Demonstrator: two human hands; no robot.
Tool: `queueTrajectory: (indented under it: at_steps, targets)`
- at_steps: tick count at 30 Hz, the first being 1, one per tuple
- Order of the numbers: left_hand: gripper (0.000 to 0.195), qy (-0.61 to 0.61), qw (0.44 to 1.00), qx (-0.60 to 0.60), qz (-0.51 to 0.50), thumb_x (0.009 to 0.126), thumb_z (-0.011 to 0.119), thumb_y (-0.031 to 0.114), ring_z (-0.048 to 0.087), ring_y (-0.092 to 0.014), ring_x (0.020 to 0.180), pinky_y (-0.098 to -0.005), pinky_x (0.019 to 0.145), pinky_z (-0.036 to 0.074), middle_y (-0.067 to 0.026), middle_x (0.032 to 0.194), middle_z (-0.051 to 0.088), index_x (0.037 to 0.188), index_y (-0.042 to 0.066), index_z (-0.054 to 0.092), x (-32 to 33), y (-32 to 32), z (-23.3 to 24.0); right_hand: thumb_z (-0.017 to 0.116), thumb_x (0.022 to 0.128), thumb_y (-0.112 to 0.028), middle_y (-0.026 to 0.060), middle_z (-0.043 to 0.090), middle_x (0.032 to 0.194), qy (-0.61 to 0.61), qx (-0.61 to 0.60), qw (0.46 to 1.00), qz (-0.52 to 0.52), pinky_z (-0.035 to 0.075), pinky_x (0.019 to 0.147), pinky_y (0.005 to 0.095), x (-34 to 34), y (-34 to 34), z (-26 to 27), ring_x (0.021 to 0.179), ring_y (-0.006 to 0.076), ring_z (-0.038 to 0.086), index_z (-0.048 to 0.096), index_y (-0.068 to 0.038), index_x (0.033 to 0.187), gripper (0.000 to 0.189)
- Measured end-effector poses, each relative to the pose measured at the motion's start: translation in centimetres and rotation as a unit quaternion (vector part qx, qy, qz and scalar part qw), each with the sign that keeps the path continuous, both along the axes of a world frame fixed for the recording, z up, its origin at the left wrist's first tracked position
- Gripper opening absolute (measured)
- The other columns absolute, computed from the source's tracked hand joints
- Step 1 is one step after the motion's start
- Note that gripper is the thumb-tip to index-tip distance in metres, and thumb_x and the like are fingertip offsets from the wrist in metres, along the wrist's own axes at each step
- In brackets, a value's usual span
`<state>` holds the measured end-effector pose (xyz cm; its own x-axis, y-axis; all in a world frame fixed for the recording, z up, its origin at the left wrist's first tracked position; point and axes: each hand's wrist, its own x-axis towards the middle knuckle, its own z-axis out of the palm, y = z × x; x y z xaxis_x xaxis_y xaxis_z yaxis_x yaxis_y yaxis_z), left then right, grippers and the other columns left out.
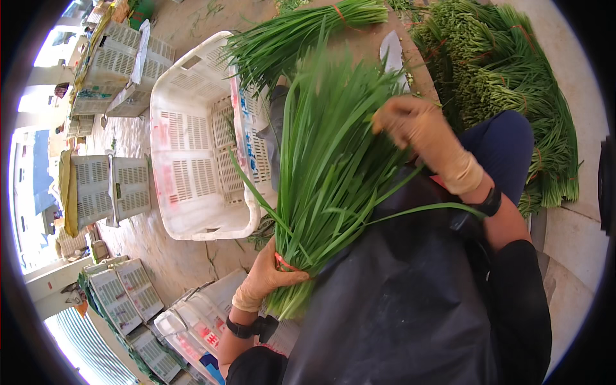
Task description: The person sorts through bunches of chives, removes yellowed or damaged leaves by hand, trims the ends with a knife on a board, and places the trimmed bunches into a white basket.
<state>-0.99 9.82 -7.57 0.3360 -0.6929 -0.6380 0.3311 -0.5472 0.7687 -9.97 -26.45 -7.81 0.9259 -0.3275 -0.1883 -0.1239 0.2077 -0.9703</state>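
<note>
A large bundle of long green leafy stalks (322, 159), likely garlic chives, fans out in front of me, bound near its base with a red tie (285, 263). Wearing a thin tan glove, my left hand (270, 276) grips it at the tie, with the cut ends below. My right hand (416, 130), also gloved, is raised at the bundle's right side near the leaves, blurred, with fingers bent; whether it holds any leaf cannot be told. A second tied bundle (308, 29) lies beyond, leaves to the left.
A white plastic crate (192, 202) with slotted walls stands at the left. Many tied bundles (495, 72) are piled at the right, beside my knee. A white pointed sheet or blade (392, 53) lies near the far bundle. Stacked crates (113, 187) stand farther left, more at lower left.
</note>
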Motion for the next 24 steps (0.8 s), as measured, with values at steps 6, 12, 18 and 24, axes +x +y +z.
queueTrajectory:
  at_steps: [6,12,18,24]
  targets:
    - [0.088,-0.003,1.000,0.017,0.006,0.068,0.088,0.009,0.050,-0.014,0.119,-0.0306,0.104,0.040,-0.0055,0.131,0.056,0.142,-0.001,0.040,0.0,0.1,-0.1,0.070,0.090,-0.022,0.0097,0.061,0.091,0.044,-0.647,0.753,-0.110,0.048,0.074,0.0382,-2.1,-5.1,-4.0,0.082,0.0271,0.059,0.062,0.000,0.103,0.026]
    - [0.085,0.007,1.000,0.020,0.014,0.070,0.087,0.011,0.053,-0.013,0.114,-0.0299,0.101,0.043,-0.0068,0.126,0.058,0.140,-0.001,0.041,0.1,0.1,-1.1,0.072,0.082,-0.046,0.0105,0.062,0.087,-0.133,-0.500,0.837,0.176,0.051,0.077,0.0403,-1.0,5.1,0.3,0.086,0.0306,0.062,0.065,-0.006,0.098,0.043]
    - [0.080,0.016,1.000,0.019,0.010,0.073,0.085,0.013,0.057,-0.013,0.109,-0.0293,0.096,0.047,-0.0071,0.123,0.060,0.138,-0.002,0.042,0.0,-0.4,-0.4,0.072,0.084,-0.021,0.0112,0.063,0.082,-0.181,-0.399,0.875,0.206,0.050,0.071,0.0407,-0.3,6.8,-1.0,0.080,0.0328,0.062,0.063,-0.004,0.089,0.020]
    - [0.070,0.053,0.997,-0.011,0.061,0.078,0.081,0.012,0.062,-0.013,0.100,-0.0276,0.088,0.051,-0.0070,0.116,0.063,0.135,-0.002,0.044,0.2,-1.5,0.1,0.074,0.083,-0.012,0.0100,0.062,0.078,-0.002,-0.181,0.983,-0.012,0.050,0.071,0.0333,0.3,1.9,-1.8,0.076,0.0278,0.062,0.064,-0.004,0.086,0.013]
